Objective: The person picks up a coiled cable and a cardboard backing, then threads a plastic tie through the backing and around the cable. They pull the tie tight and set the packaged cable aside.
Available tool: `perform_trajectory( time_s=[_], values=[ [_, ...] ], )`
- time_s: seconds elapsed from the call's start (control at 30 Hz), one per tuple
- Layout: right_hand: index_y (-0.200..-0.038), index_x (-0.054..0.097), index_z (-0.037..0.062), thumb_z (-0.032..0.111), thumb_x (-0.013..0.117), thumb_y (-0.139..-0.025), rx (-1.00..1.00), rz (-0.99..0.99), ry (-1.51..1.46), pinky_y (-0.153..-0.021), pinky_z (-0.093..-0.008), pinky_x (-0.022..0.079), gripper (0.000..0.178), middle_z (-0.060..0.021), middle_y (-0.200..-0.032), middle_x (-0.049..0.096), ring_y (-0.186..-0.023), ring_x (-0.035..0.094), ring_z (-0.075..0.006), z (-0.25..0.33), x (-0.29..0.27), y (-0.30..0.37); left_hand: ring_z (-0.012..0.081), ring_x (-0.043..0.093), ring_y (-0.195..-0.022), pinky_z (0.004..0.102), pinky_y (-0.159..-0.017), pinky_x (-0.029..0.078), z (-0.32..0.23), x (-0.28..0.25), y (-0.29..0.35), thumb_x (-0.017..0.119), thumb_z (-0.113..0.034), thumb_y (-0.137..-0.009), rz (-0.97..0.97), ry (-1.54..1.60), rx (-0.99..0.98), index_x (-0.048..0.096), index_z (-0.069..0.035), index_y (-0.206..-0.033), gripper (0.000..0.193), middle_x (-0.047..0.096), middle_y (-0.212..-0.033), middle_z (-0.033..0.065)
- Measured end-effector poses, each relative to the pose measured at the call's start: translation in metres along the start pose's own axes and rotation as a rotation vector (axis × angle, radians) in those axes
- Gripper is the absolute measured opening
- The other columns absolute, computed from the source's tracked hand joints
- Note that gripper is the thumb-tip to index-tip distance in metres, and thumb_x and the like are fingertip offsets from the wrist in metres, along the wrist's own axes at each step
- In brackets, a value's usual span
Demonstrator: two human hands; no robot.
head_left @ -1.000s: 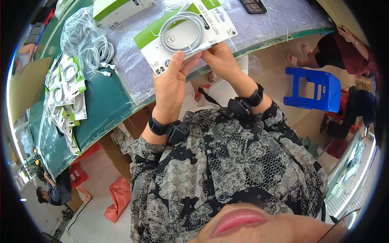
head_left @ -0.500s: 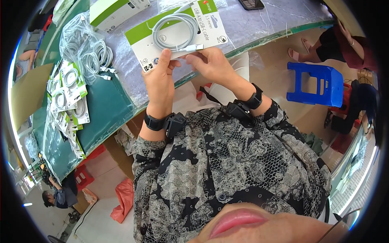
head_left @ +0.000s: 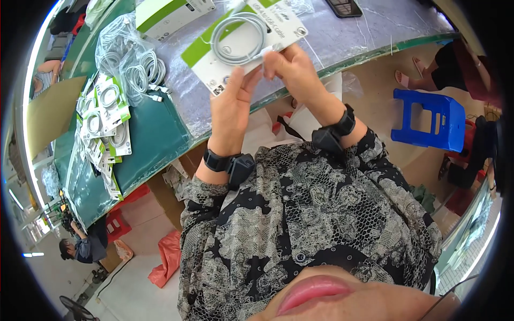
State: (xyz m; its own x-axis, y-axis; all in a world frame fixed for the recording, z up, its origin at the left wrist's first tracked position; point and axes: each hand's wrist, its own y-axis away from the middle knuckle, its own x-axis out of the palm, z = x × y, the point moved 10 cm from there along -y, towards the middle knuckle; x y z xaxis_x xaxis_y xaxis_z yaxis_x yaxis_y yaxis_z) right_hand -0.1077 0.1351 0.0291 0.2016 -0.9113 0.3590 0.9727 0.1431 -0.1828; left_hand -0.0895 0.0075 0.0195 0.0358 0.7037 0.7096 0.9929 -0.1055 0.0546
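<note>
In front of me, over the table's near edge, is a white and green cardboard card (head_left: 201, 70) carrying a coiled light-grey USB cable (head_left: 216, 49). The card is tilted, its left end lower. My left hand (head_left: 231, 109) grips its lower left edge, thumb in front and the other fingers partly hidden behind. At the lower right edge, my right hand (head_left: 297, 75) pinches the card beside a cable plug, thumb and index finger closed. Left of the card lie a clear plastic bag (head_left: 115, 40) and loose coiled cables (head_left: 145, 75). Farther left is a pile of carded cables (head_left: 101, 125).
A green and white box (head_left: 171, 18) stands at the far side of the table (head_left: 150, 131). A dark phone (head_left: 344, 7) lies at the far right. On the floor to the right is a blue plastic stool (head_left: 428, 120); other people are at both sides.
The whole scene has shifted slightly right and down in view. My right thumb has come up onto the card's lower right edge by the plug; the left hand keeps its hold.
</note>
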Motion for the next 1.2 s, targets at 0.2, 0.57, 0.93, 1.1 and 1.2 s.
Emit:
perform_trajectory(
  time_s=[0.2,0.57,0.93,1.1,1.2],
  values=[
    [-0.109,0.058,-0.0011,0.025,0.056,-0.092,0.178,0.138,0.004,-0.062,-0.0222,0.045,0.031,-0.0019,-0.09,0.062,-0.073,0.055,-0.0068,0.014,-0.034,-0.022,0.0259,0.059,-0.106,0.0414,-0.093,0.049,-0.011,0.008,0.006,0.049,-0.021,-0.096,0.117,0.173,-0.247,0.042,0.002,-0.129,0.041,0.057,-0.119,0.0131],
    [-0.094,0.06,0.008,0.028,0.065,-0.084,-0.623,-0.174,1.078,-0.076,-0.0322,0.042,0.022,-0.0043,-0.085,0.059,-0.081,0.056,-0.0189,0.083,0.007,0.002,0.0221,0.061,-0.102,0.0379,-0.089,0.052,0.011,-0.016,-0.011,0.04,-0.016,-0.099,0.075,-0.095,-0.071,0.048,0.001,-0.124,0.031,0.06,-0.114,0.0108],
    [-0.096,0.057,0.0084,0.017,0.066,-0.078,-0.676,0.025,1.368,-0.089,-0.0389,0.033,0.022,-0.0033,-0.087,0.058,-0.086,0.053,-0.0231,0.051,0.048,0.019,0.0174,0.061,-0.096,0.0338,-0.083,0.052,0.015,-0.004,0.0,0.046,-0.012,-0.097,0.021,0.029,-0.002,0.048,-0.003,-0.122,0.026,0.059,-0.111,0.0074],
    [-0.099,0.054,0.0073,0.014,0.064,-0.079,-0.724,0.143,1.384,-0.091,-0.0397,0.032,0.023,-0.0049,-0.085,0.058,-0.083,0.054,-0.0238,0.046,0.057,0.025,0.0167,0.061,-0.095,0.0327,-0.081,0.053,0.01,-0.014,-0.002,0.05,-0.01,-0.095,0.005,-0.06,0.033,0.049,-0.004,-0.12,0.026,0.059,-0.111,0.0069],
    [-0.099,0.054,0.007,0.015,0.064,-0.079,-0.735,0.187,1.355,-0.092,-0.0407,0.032,0.023,-0.0058,-0.085,0.057,-0.083,0.054,-0.0242,0.048,0.059,0.028,0.0166,0.061,-0.095,0.033,-0.08,0.054,0.009,-0.018,-0.002,0.051,-0.01,-0.095,-0.001,-0.077,0.032,0.05,-0.004,-0.119,0.025,0.06,-0.11,0.0067]
  ],
)
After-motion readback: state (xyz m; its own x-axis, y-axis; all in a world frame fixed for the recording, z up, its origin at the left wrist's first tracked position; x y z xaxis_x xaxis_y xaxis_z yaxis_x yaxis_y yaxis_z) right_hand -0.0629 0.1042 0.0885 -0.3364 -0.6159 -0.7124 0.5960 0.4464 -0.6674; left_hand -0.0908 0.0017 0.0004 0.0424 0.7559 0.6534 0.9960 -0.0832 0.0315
